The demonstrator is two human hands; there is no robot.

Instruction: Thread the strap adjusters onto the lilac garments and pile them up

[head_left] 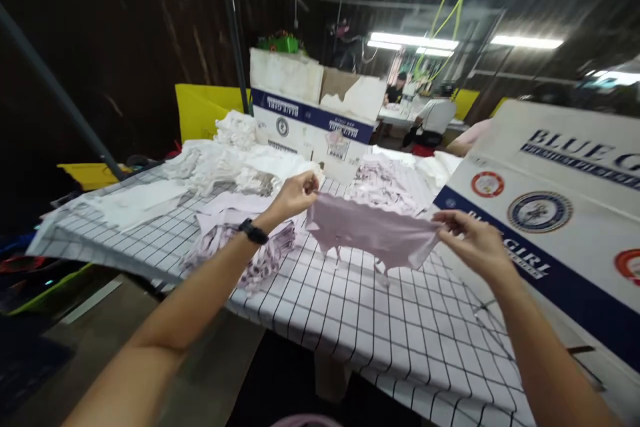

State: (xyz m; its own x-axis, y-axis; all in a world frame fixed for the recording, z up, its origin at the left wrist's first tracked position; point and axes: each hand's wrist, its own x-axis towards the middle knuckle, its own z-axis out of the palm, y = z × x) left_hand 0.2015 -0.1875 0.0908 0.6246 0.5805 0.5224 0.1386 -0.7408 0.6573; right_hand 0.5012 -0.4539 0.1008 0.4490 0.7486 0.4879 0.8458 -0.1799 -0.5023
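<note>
A small pale pink garment (373, 230) hangs stretched in the air above a table covered with a white grid-checked cloth (380, 327). My left hand (296, 195), with a black watch on the wrist, pinches the garment's left top corner. My right hand (473, 239) pinches its right edge. Thin straps dangle from the garment's lower edge. A pile of striped pink garments (260, 250) lies on the table under my left forearm.
An open cardboard box (315, 117) with blue print stands at the back of the table, and a second such box (555, 213) lies at the right. White cloth heaps (225, 163) lie at the back left, a yellow bin (203, 110) behind. People sit at a far table (435, 117).
</note>
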